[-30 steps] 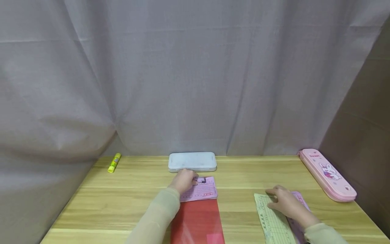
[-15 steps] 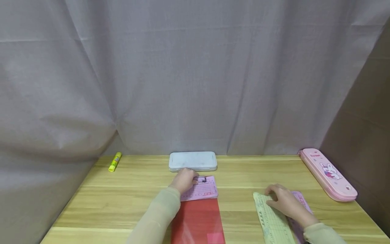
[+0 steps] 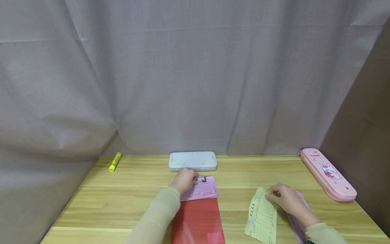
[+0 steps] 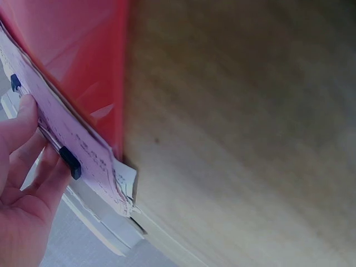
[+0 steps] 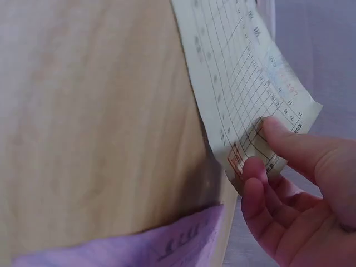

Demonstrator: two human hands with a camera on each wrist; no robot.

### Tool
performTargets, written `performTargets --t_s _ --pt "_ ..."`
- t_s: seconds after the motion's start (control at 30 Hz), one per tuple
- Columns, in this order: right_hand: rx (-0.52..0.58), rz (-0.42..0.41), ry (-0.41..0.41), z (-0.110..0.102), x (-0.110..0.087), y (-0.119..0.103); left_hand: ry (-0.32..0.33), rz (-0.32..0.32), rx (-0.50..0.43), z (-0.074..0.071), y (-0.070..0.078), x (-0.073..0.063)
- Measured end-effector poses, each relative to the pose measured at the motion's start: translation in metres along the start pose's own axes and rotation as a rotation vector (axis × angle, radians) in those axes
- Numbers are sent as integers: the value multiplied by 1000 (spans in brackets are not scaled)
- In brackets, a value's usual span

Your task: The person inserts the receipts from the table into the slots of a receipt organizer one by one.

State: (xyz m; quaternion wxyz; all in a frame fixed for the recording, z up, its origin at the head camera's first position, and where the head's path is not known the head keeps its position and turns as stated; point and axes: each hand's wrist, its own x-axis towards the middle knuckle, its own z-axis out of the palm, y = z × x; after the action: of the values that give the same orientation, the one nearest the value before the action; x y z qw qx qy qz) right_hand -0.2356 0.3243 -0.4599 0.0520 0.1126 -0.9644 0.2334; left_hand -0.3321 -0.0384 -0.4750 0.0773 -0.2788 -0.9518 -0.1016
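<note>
My left hand (image 3: 182, 181) pinches a metal wire clip with black ends (image 4: 69, 161), which lies over a stack of pink printed slips (image 3: 202, 191). That stack sits across the far end of a red folder (image 3: 199, 218). At the right, my right hand (image 3: 287, 203) grips a yellow-green printed form (image 3: 262, 215) by its far right corner, between thumb and fingers. In the right wrist view the form tilts up from the table. Another pink slip (image 5: 167, 245) lies beneath that hand and wrist, partly hidden by them.
A white flat case (image 3: 192, 161) stands just behind the clipped stack. A pink pencil case with a rabbit (image 3: 329, 174) lies at the right edge. A yellow glue stick (image 3: 114, 162) is at the far left. Grey cloth (image 3: 195, 78) hangs behind the table.
My right hand has lifted the yellow-green form and shifted it left, off the pink slip it overlapped. The left hand stays on the clip.
</note>
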Motion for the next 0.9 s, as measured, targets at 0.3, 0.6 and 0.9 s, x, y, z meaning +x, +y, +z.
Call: performTargets --t_s 0.3,0.6,0.9 --pt "163 94 -68 -7 -2 -6 -5 -16 -7 -1 1 0" --pt "281 81 -80 -7 1 -11 -42 -58 -21 -3 2 -1" --pt "368 86 -108 -2 7 -23 -25 -39 -22 -5 3 -1"
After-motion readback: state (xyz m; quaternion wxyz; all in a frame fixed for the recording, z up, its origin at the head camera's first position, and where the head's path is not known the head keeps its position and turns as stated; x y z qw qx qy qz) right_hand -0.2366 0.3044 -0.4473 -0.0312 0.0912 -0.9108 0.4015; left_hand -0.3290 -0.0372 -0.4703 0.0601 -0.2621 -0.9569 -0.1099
